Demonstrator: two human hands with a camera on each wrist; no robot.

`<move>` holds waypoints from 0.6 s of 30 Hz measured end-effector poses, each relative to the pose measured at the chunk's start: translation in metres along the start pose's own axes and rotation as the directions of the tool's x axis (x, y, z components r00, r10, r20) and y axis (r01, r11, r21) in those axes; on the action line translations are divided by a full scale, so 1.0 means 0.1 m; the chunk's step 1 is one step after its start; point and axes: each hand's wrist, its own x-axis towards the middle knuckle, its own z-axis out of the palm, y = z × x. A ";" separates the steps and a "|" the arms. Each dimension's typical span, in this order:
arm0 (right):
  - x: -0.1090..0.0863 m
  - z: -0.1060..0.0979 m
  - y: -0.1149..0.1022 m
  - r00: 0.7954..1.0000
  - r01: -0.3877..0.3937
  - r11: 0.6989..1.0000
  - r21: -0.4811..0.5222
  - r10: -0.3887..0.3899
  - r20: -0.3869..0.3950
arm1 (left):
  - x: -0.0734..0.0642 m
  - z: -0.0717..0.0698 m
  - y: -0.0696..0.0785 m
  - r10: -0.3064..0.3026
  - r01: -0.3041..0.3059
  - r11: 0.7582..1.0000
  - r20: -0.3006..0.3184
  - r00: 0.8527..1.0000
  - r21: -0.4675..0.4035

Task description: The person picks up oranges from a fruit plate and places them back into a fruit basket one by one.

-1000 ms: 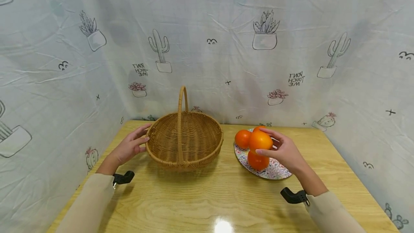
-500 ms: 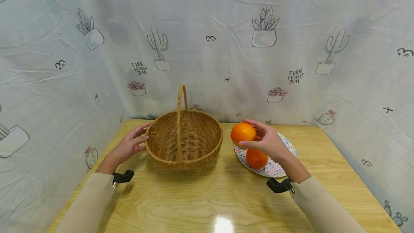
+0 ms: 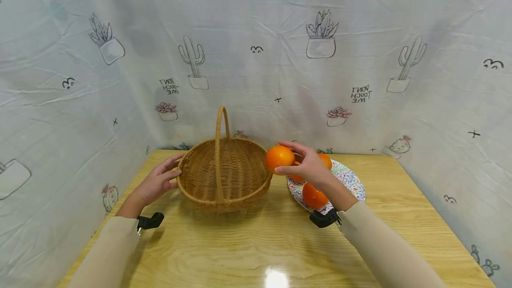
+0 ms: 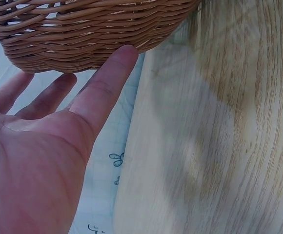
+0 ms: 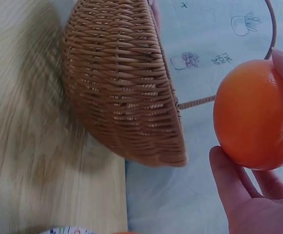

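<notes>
My right hand grips an orange between thumb and fingers. It holds the fruit up at the right rim of a wicker basket, which it overlaps in the head view. The orange's small green stem end shows in the right wrist view. At the basket's left side my left hand has its fingers stretched out, tips touching the woven wall. The basket stands upright with its arched handle raised, and no fruit shows inside it.
A patterned round plate lies right of the basket. On it are an orange at the front, another orange behind, and one partly hidden by my right hand. A printed curtain borders the wooden table.
My right hand has carried the orange leftward from above the plate to the basket's right rim. My left hand has stayed at the basket's left side.
</notes>
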 end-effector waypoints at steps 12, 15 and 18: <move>0.40 0.21 -0.10 0.999 -0.035 0.999 0.008 0.036 -0.017 | 0.01 -0.02 0.03 0.007 -0.007 1.000 -0.005 1.000 -0.024; 0.48 0.27 -0.14 0.999 -0.050 0.999 -0.009 0.050 -0.006 | 0.02 -0.01 0.04 0.008 -0.008 1.000 0.001 1.000 -0.022; 0.57 0.33 -0.18 0.998 -0.065 0.998 -0.022 0.065 0.001 | 0.03 -0.01 0.05 0.005 -0.005 1.000 0.005 1.000 -0.017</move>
